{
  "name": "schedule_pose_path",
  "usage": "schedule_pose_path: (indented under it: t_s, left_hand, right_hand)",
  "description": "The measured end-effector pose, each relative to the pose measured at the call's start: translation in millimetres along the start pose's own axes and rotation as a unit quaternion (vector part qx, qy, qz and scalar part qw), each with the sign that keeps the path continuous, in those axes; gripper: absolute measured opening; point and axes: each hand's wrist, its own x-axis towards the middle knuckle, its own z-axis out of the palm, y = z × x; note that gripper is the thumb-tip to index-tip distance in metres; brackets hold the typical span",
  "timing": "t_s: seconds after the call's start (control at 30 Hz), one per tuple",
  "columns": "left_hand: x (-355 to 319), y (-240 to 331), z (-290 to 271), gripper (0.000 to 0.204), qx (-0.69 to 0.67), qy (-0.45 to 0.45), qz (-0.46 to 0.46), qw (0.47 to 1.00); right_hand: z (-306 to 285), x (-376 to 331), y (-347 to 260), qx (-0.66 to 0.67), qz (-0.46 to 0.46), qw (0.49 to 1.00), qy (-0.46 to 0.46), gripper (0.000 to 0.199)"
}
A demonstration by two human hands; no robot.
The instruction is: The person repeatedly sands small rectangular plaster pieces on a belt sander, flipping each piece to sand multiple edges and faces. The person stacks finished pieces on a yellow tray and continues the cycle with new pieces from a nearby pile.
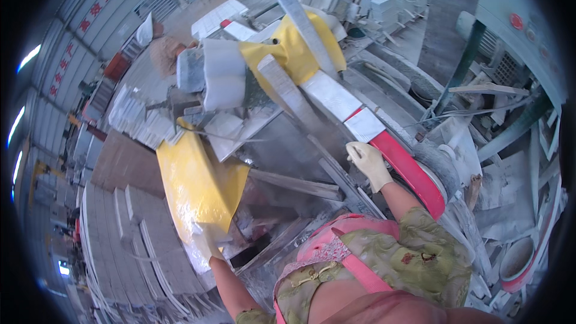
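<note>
One wide fisheye, worn on the person's head, looks steeply down and forward. It sits close above the wearer's torso (pixel 366 258), just behind the red belt (pixel 399 165). Its field runs past the belt to the distant shop wall (pixel 99 36), far off to the left, which leans; dark curved edges close it in.

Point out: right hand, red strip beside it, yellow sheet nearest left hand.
Right hand (pixel 369 163), head view: middle of the hand.
Red strip (pixel 410 174), head view: middle of its length.
Yellow sheet (pixel 195 180), head view: middle of broad face.
</note>
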Motion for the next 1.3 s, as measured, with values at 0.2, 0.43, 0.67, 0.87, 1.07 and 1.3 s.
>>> schedule_pose_path:
  t_s: [0.2, 0.43, 0.67, 0.87, 1.07, 1.3]
  left_hand:
    - [-5.6, 7.1, 2.4, 0.066, 0.009, 0.014, 0.009, 1.0]
    - [-3.8, 4.6, 2.3, 0.06, 0.006, 0.017, 0.037, 0.999]
    - [17.8, -23.5, 5.6, 0.069, -0.057, 0.011, 0.02, 0.998]
    - [7.5, -11.8, -2.3, 0.061, -0.032, -0.012, 0.043, 0.999]
    - [-3.9, 10.1, 2.5, 0.053, 0.006, 0.007, -0.006, 1.0]
    - [-10.8, 17.0, 1.3, 0.058, 0.043, 0.023, -0.015, 0.999]
  right_hand:
    - [0.0, 1.9, 4.7, -0.012, 0.022, 0.999, -0.03, 0.033]
    - [-80.3, 9.6, -17.6, -0.277, -0.136, 0.951, -0.013, 0.046]
    - [-70.5, 26.9, 2.7, -0.503, -0.206, 0.836, -0.071, 0.093]
    - [-43.0, 50.1, 24.0, -0.607, -0.217, 0.764, 0.005, 0.07]
    - [-60.1, 79.1, 0.8, -0.544, -0.29, 0.787, 0.015, 0.053]
    - [-38.7, 103.4, -19.3, -0.604, -0.261, 0.747, -0.101, 0.075]
